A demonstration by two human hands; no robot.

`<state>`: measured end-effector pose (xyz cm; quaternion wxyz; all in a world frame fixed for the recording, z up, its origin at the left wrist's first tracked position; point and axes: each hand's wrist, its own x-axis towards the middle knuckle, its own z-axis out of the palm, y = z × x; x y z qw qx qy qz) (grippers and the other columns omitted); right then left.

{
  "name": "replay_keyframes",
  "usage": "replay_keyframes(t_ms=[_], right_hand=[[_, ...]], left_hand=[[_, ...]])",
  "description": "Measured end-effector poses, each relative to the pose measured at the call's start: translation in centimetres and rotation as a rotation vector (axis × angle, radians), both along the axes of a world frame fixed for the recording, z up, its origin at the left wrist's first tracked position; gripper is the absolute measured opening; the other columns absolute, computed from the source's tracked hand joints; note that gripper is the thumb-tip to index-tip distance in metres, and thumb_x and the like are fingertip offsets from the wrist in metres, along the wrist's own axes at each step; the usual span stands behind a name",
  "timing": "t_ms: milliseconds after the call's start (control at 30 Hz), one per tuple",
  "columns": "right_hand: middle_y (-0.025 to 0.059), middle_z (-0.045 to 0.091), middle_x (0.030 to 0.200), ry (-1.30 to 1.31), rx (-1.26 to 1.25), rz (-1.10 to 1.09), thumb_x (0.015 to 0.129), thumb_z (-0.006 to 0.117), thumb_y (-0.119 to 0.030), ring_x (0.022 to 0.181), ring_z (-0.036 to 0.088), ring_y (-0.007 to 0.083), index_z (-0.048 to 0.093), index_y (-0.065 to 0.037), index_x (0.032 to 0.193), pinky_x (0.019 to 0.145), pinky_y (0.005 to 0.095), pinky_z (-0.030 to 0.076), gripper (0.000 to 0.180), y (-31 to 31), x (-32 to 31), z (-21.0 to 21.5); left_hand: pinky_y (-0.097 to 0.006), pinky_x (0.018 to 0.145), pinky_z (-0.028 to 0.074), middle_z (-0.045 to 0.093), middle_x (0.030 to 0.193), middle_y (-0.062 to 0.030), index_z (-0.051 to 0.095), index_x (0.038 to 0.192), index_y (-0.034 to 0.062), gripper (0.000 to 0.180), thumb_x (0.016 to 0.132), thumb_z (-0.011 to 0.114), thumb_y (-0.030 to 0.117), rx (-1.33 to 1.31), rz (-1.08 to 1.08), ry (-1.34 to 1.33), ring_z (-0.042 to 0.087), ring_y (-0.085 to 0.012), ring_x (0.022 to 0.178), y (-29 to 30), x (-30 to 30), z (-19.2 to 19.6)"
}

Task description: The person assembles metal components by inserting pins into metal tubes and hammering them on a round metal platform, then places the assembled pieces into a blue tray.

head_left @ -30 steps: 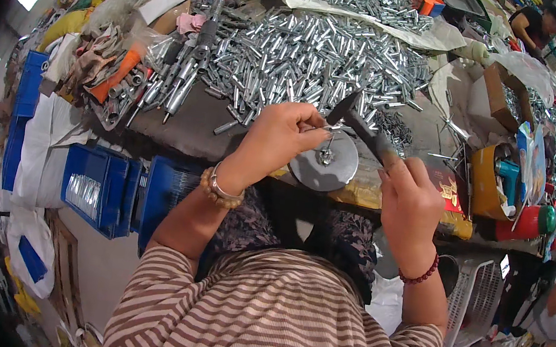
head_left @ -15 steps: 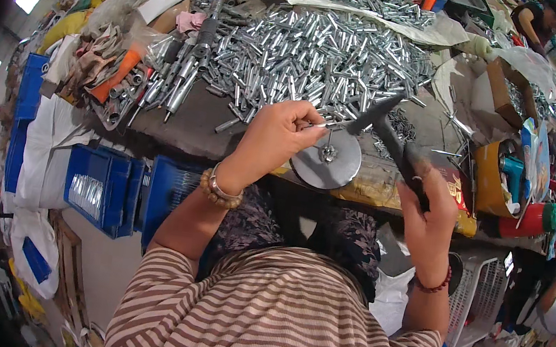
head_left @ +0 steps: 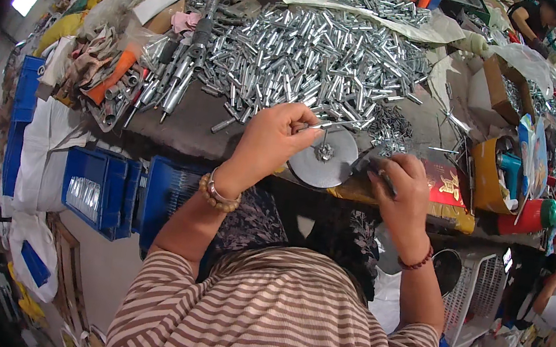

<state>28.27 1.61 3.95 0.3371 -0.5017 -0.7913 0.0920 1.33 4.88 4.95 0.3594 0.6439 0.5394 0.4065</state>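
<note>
At the near edge of the cluttered workbench [head_left: 188, 117], in the head view, a round metal disc [head_left: 325, 157] lies flat with a small fitting at its middle. A thin metal rod [head_left: 326, 127] is pinched above it in the left hand [head_left: 274, 138]; its long axis runs left to right, tilted slightly up toward the right, the free end pointing at the heap of silvery metal tubes [head_left: 313, 53] beyond. The left thumb and forefinger are pressed together on the rod, the other fingers curled, the wrist bent down, and the forearm rises from the lower left with a bead bracelet [head_left: 218, 194] at the wrist. The right hand [head_left: 397, 188] rests just right of the disc, knuckles up, fingers wrapped tight around a dark handle [head_left: 376, 174] whose end points up and left toward the disc; what tool it belongs to cannot be told. A red cord bracelet [head_left: 415, 262] circles that wrist. Blue crates [head_left: 92, 185] stand below the bench on the left
</note>
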Motion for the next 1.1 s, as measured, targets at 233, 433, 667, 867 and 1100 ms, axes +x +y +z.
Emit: replay_keyframes(t_ms=[233,433,667,867,1100], right_hand=[[0.0086,0.068,0.1,0.037,0.248,0.21,0.082,0.074,-0.005,0.1,0.066,0.0304,0.074,-0.007,0.101,0.09,0.0433,0.051,0.02,6.0,-5.2,1.4],[0.0057,0.068,0.088,0.152,0.067,0.202,0.081,0.076,-0.005,0.093,0.068,0.0296,0.074,-0.008,0.093,0.087,0.043,0.051,0.013,6.5,-5.5,2.8],[0.0091,0.067,0.099,0.124,0.29,0.111,0.079,0.078,-0.005,0.096,0.066,0.0327,0.073,-0.008,0.096,0.084,0.0437,0.051,0.018,5.4,-5.7,4.7],[0.0095,0.067,0.103,0.07,0.18,0.1,0.077,0.08,-0.006,0.098,0.064,0.0329,0.072,-0.006,0.099,0.084,0.0437,0.051,0.023,4.1,-4.7,1.4],[0.0096,0.066,0.097,-0.013,0.098,0.116,0.075,0.08,-0.006,0.093,0.064,0.0332,0.069,-0.005,0.094,0.081,0.0447,0.051,0.021,3.9,-3.9,-0.6]], left_hand=[[-0.022,0.057,0.036,0.057,0.074,0.0068,0.073,0.1,0.001,0.015,0.091,0.079,0.012,0.012,-0.011,0.063,0.043,-0.0014,0.065,-0.4,0.1,0.8],[-0.021,0.059,0.038,0.06,0.079,0.0064,0.074,0.103,0.0022,0.014,0.092,0.077,0.011,0.083,-0.021,0.03,0.046,-0.0015,0.068,0.0,-0.2,1.7],[-0.02,0.065,0.041,0.063,0.085,0.0057,0.074,0.104,0.003,0.014,0.093,0.076,0.011,0.091,-0.033,-0.001,0.048,-0.0018,0.073,-0.2,-0.6,3.0],[-0.023,0.067,0.042,0.064,0.089,0.0028,0.075,0.105,0.0022,0.017,0.092,0.077,0.012,-0.013,-0.042,0.028,0.05,-0.0046,0.076,-1.6,-1.6,0.9],[-0.028,0.066,0.044,0.062,0.087,-0.0017,0.075,0.101,0.0036,0.014,0.089,0.078,0.011,0.035,-0.047,0.167,0.055,-0.0121,0.074,-3.9,-2.4,-3.5]])
